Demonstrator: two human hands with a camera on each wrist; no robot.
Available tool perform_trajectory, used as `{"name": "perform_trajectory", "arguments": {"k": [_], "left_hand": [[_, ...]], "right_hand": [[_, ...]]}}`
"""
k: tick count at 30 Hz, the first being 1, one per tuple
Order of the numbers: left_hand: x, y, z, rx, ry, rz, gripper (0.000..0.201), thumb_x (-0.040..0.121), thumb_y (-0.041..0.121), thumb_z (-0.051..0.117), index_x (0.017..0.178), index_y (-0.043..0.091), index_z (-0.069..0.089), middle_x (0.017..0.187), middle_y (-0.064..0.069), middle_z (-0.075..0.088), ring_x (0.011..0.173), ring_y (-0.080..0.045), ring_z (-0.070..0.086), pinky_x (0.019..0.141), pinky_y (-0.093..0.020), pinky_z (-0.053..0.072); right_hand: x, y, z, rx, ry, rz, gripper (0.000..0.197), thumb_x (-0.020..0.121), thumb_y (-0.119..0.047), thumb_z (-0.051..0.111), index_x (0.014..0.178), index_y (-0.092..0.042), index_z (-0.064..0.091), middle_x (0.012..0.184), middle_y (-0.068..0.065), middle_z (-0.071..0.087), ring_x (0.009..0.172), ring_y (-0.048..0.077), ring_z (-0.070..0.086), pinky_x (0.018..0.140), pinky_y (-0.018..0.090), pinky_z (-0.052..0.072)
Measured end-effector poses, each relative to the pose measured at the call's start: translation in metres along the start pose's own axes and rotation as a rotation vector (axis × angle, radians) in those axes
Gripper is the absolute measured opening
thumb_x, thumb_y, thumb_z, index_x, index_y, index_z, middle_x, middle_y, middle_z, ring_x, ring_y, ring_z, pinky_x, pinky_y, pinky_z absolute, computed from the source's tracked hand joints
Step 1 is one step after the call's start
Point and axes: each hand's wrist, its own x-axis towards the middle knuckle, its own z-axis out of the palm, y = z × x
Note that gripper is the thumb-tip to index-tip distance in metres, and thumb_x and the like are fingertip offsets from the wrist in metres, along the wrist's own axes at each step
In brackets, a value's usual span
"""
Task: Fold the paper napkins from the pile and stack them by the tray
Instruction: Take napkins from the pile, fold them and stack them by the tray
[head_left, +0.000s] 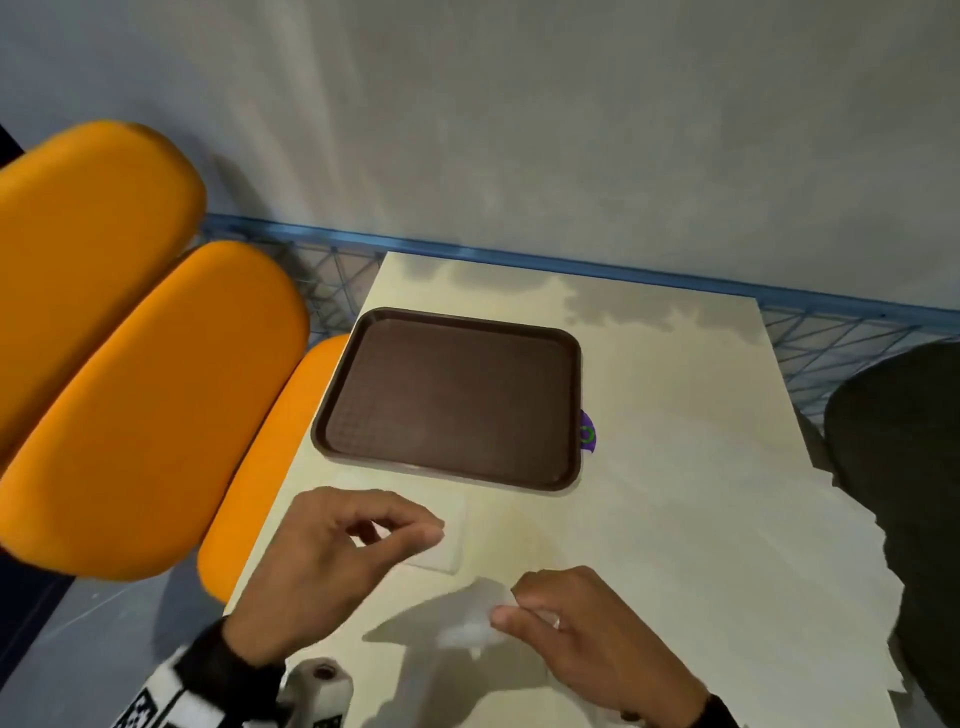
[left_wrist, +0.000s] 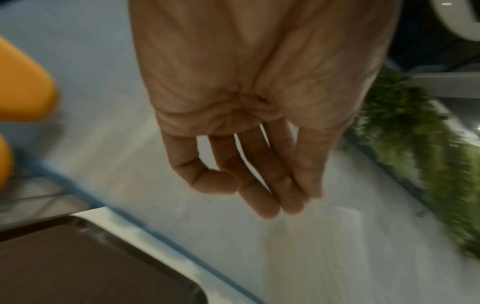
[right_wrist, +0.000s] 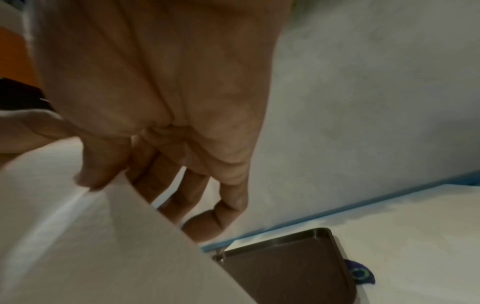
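A brown tray (head_left: 452, 400) lies on the cream table (head_left: 675, 467). Just in front of its near edge sits a flat white folded napkin (head_left: 447, 545). My left hand (head_left: 410, 530) hovers over that napkin with loosely curled fingers and holds nothing; the left wrist view shows the left hand (left_wrist: 272, 197) with its fingers hanging free. My right hand (head_left: 509, 605) pinches a blurred white napkin (head_left: 467, 623) near the table's front edge. In the right wrist view, the right hand (right_wrist: 111, 181) grips the napkin sheet (right_wrist: 91, 236) between thumb and fingers, with the tray (right_wrist: 285, 267) beyond.
Orange seat cushions (head_left: 130, 364) stand to the left of the table. A blue wire rail (head_left: 571, 265) runs behind it, below a grey wall. A purple item (head_left: 588, 434) peeks from the tray's right edge. A dark shape (head_left: 904, 467) fills the right side.
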Motion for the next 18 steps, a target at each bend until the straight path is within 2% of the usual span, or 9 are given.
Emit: {"name": "perform_trajectory", "arguments": {"k": [1, 2, 4, 5, 6, 8, 12, 14, 18], "left_hand": [[0.0, -0.012, -0.009, -0.018, 0.004, -0.056, 0.014, 0.076, 0.044, 0.077, 0.088, 0.037, 0.078, 0.093, 0.022, 0.075, 0.094, -0.005, 0.07, 0.08, -0.033, 0.055], [0.001, -0.022, -0.014, 0.008, -0.069, -0.103, 0.031, 0.073, 0.054, 0.078, 0.1, 0.04, 0.074, 0.103, 0.025, 0.072, 0.103, 0.0, 0.066, 0.086, -0.031, 0.053], [0.003, -0.039, -0.011, 0.134, -0.343, -0.188, 0.066, 0.061, 0.074, 0.075, 0.12, 0.049, 0.059, 0.117, 0.034, 0.063, 0.113, 0.01, 0.056, 0.093, -0.022, 0.047], [0.005, -0.048, -0.006, 0.148, -0.44, -0.207, 0.063, 0.063, 0.073, 0.076, 0.118, 0.048, 0.059, 0.115, 0.034, 0.064, 0.108, 0.01, 0.058, 0.09, -0.018, 0.047], [0.008, -0.057, -0.001, 0.104, -0.466, -0.201, 0.045, 0.07, 0.064, 0.078, 0.109, 0.044, 0.065, 0.105, 0.03, 0.068, 0.098, 0.007, 0.063, 0.083, -0.017, 0.049], [0.016, -0.074, 0.001, -0.015, -0.368, -0.211, 0.014, 0.084, 0.044, 0.075, 0.088, 0.031, 0.074, 0.087, 0.018, 0.074, 0.078, -0.002, 0.068, 0.07, -0.021, 0.052], [0.03, -0.124, -0.017, -0.292, -0.145, -0.434, 0.027, 0.085, 0.039, 0.074, 0.098, 0.016, 0.077, 0.095, -0.001, 0.078, 0.087, -0.019, 0.075, 0.081, -0.042, 0.06], [0.035, -0.155, -0.02, -0.398, -0.097, -0.589, 0.031, 0.084, 0.038, 0.075, 0.101, 0.012, 0.075, 0.097, -0.006, 0.078, 0.09, -0.025, 0.075, 0.086, -0.05, 0.059], [0.045, -0.209, -0.014, -0.332, -0.031, -0.808, 0.021, 0.088, 0.029, 0.074, 0.097, 0.01, 0.074, 0.09, -0.007, 0.078, 0.089, -0.029, 0.073, 0.088, -0.053, 0.057]], "right_hand": [[0.004, 0.002, 0.002, 0.012, -0.016, 0.01, 0.044, 0.099, -0.05, 0.051, 0.065, -0.022, 0.047, 0.06, -0.012, 0.047, 0.061, 0.008, 0.047, 0.059, 0.02, 0.032], [0.009, 0.002, 0.003, 0.021, -0.04, 0.018, 0.043, 0.099, -0.048, 0.052, 0.062, -0.027, 0.047, 0.06, -0.014, 0.047, 0.06, 0.007, 0.045, 0.059, 0.019, 0.031], [0.026, -0.005, 0.007, 0.021, -0.092, 0.007, 0.043, 0.1, -0.046, 0.052, 0.06, -0.031, 0.045, 0.059, -0.013, 0.047, 0.059, 0.006, 0.043, 0.059, 0.02, 0.03], [0.035, -0.008, 0.01, 0.019, -0.106, 0.004, 0.044, 0.1, -0.046, 0.053, 0.061, -0.027, 0.044, 0.06, -0.01, 0.044, 0.059, 0.008, 0.041, 0.059, 0.023, 0.029], [0.045, -0.009, 0.013, 0.027, -0.109, 0.013, 0.046, 0.099, -0.045, 0.055, 0.063, -0.022, 0.041, 0.06, -0.008, 0.04, 0.059, 0.008, 0.038, 0.058, 0.025, 0.028], [0.062, -0.005, 0.018, 0.076, -0.104, 0.101, 0.046, 0.095, -0.044, 0.062, 0.064, -0.017, 0.042, 0.061, -0.008, 0.039, 0.059, 0.006, 0.036, 0.057, 0.023, 0.027], [0.076, 0.02, 0.033, 0.328, -0.056, 0.42, 0.035, 0.085, -0.041, 0.076, 0.075, -0.009, 0.066, 0.07, -0.007, 0.062, 0.064, 0.004, 0.054, 0.063, 0.02, 0.038], [0.084, 0.027, 0.05, 0.549, 0.054, 0.599, 0.02, 0.087, -0.03, 0.076, 0.089, -0.01, 0.076, 0.075, -0.008, 0.071, 0.065, 0.006, 0.059, 0.063, 0.019, 0.042], [0.111, 0.036, 0.09, 0.884, 0.249, 0.812, 0.012, 0.09, -0.014, 0.072, 0.098, -0.006, 0.077, 0.087, -0.002, 0.077, 0.07, 0.01, 0.069, 0.059, 0.021, 0.05]]}}
